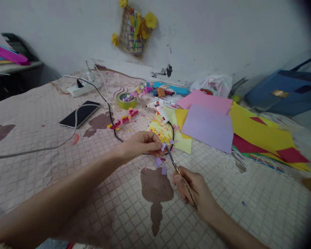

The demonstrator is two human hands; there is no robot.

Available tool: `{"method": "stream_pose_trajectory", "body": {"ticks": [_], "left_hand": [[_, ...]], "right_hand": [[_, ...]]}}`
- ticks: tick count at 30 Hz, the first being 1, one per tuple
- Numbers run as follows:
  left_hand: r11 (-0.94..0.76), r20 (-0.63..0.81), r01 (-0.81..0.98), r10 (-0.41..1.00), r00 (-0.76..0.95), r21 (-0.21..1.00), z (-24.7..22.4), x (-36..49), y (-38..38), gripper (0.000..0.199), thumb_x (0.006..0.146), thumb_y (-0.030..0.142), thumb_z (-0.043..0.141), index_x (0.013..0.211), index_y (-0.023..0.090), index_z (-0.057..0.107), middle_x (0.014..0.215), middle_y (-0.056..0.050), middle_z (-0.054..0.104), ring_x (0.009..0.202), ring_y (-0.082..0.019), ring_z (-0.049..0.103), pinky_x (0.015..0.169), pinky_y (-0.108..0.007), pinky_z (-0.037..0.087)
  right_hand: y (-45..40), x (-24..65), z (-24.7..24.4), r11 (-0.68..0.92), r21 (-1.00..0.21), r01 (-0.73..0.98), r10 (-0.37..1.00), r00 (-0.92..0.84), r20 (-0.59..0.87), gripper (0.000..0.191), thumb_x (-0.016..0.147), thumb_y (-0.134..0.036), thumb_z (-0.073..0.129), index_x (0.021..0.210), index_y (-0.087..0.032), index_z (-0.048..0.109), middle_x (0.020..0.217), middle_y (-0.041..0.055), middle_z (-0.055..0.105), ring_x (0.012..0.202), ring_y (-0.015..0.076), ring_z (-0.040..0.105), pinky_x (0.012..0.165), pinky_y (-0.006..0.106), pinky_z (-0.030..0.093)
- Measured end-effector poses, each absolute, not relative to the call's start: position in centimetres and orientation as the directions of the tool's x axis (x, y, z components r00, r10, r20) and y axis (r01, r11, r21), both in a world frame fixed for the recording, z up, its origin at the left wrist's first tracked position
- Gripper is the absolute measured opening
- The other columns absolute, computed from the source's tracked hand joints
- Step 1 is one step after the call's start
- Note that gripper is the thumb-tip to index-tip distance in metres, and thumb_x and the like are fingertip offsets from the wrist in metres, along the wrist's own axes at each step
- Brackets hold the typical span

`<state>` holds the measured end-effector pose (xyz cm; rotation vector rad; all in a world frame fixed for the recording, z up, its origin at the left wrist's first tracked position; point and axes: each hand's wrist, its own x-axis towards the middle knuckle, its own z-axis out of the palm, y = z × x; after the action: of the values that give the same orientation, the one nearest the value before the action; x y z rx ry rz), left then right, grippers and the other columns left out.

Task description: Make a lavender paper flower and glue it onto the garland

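My left hand (pixel 146 142) pinches a small purple paper piece (pixel 163 147) between thumb and fingers. Wrapped round a pair of scissors (pixel 174 163) is my right hand (pixel 190 186), with the blades pointing up and left, close beside that piece. Below the blades, small purple paper squares (pixel 164 170) lie on the patterned cloth (pixel 114 211). Just beyond my left hand, yellow and pink paper bits (pixel 159 129) are heaped on a pale yellow sheet (pixel 184 144). Whether the blades touch the purple piece I cannot tell.
A white glue gun (pixel 162 114) with a black cord lies behind the bits. Coloured sheets (pixel 208 128) and white string (pixel 238 162) are at the right, near a blue bag (pixel 285 91). Leftward are green tape (pixel 126 101), a decorated red stick (pixel 123 121), a dark tablet (pixel 80 114) and cables.
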<state>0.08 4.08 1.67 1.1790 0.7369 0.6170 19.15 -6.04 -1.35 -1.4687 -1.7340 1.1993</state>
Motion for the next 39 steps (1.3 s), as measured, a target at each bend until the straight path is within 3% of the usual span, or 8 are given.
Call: {"method": "stream_pose_trajectory", "body": {"ticks": [9, 17, 21, 39], "left_hand": [[0.296, -0.206, -0.050, 0.766, 0.609, 0.954, 1.9, -0.1, 4.3, 0.011, 0.074, 0.018, 0.063, 0.074, 0.010, 0.055, 0.074, -0.004, 0.067, 0.067, -0.009, 0.063, 0.068, -0.024, 0.049], [0.247, -0.163, -0.040, 0.745, 0.647, 0.968, 2.0, -0.4, 4.3, 0.014, 0.074, 0.019, 0.063, 0.074, 0.010, 0.052, 0.073, -0.004, 0.066, 0.070, -0.011, 0.064, 0.067, -0.024, 0.050], [0.236, -0.151, -0.037, 0.726, 0.671, 0.971, 2.0, -0.4, 4.3, 0.013, 0.075, 0.019, 0.062, 0.073, 0.010, 0.053, 0.078, -0.006, 0.066, 0.072, -0.011, 0.064, 0.067, -0.023, 0.050], [0.219, -0.134, -0.032, 0.699, 0.703, 0.975, 1.9, -0.5, 4.5, 0.017, 0.071, 0.022, 0.066, 0.072, 0.011, 0.054, 0.074, -0.004, 0.069, 0.070, -0.012, 0.065, 0.066, -0.024, 0.052]], "right_hand": [[-6.0, 19.3, -1.4, -0.050, -0.887, 0.459, 0.962, -0.215, -0.165, 0.040, 0.087, -0.050, 0.039, 0.061, -0.020, 0.039, 0.045, -0.0063, 0.037, 0.039, 0.0083, 0.036, 0.039, 0.020, 0.027], [-5.7, 19.8, -1.0, -0.209, -0.947, 0.245, 0.886, -0.361, -0.289, 0.047, 0.081, -0.064, 0.037, 0.070, -0.018, 0.046, 0.045, -0.0079, 0.035, 0.037, 0.0072, 0.031, 0.037, 0.019, 0.029], [-5.6, 20.1, -0.8, -0.192, -0.944, 0.269, 0.891, -0.355, -0.283, 0.048, 0.080, -0.064, 0.038, 0.068, -0.018, 0.046, 0.047, -0.0074, 0.036, 0.037, 0.0069, 0.031, 0.037, 0.019, 0.031], [-5.2, 20.4, -0.1, -0.062, -0.899, 0.434, 0.915, -0.334, -0.225, 0.044, 0.084, -0.056, 0.039, 0.058, -0.020, 0.037, 0.047, -0.0062, 0.033, 0.043, 0.0084, 0.029, 0.041, 0.022, 0.021]]}}
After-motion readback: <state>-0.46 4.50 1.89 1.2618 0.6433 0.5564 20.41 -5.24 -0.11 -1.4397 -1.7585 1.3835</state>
